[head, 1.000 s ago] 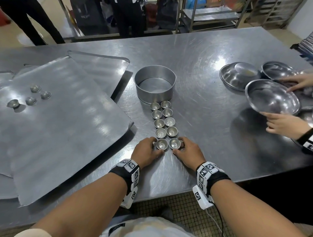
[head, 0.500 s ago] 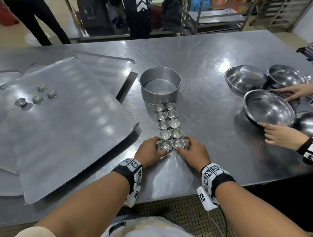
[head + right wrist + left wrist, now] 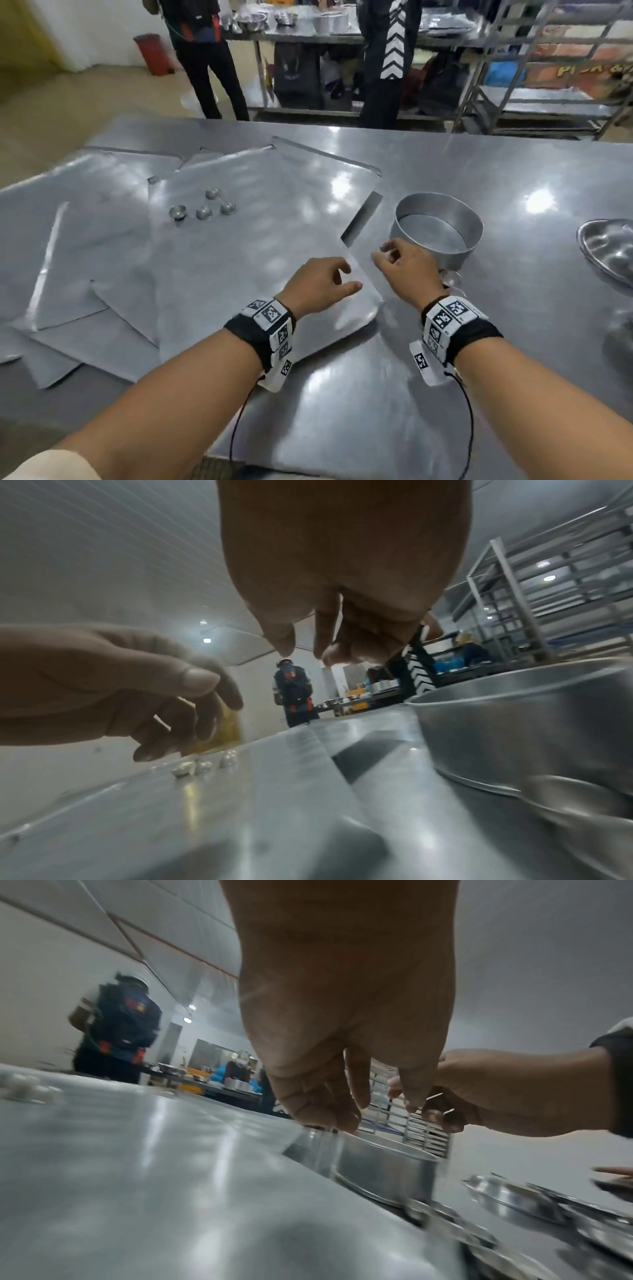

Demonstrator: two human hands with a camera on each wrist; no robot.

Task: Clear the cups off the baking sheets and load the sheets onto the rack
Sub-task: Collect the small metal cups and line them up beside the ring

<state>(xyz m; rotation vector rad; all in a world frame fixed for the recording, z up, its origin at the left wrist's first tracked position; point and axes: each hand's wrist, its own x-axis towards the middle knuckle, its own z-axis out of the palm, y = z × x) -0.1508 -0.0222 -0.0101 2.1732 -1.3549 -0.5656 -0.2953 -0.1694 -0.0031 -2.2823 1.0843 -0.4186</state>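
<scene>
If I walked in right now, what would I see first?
Probably the two bare hands, left hand and right hand, hovering empty over the shiny metal table, each wrist wearing a black-and-white checkered band. Next, four tiny cups sitting close together on the top baking sheet to the left. A round metal pan stands just beyond the right hand.

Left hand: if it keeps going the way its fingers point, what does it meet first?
Most likely the four small cups on the top baking sheet. The left hand hovers empty above that sheet's near right corner, with bare sheet between; depth is uncertain.
</scene>
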